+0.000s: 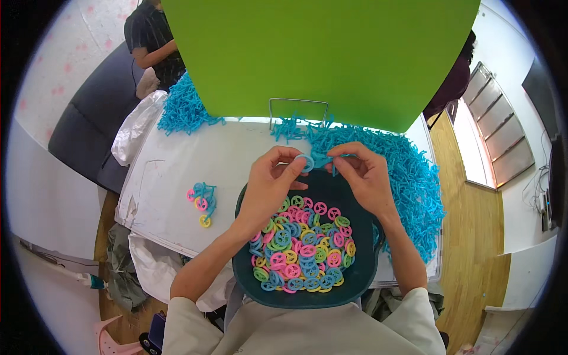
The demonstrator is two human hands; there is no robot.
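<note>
Over the far edge of a dark green tub, my left hand pinches a small light-blue plastic wheel between thumb and fingers. Close beside it, my right hand grips a blue plastic stick piece by its end. The two parts meet or nearly meet; I cannot tell if they are joined. Many loose spoked wheels in pink, yellow, green and blue fill the tub in front of me. Left of the tub lies a small cluster of blue pieces with coloured wheels.
A large heap of blue stick pieces covers the white table's right side; another heap lies far left. A green panel stands behind a wire stand. One person is far left, another far right.
</note>
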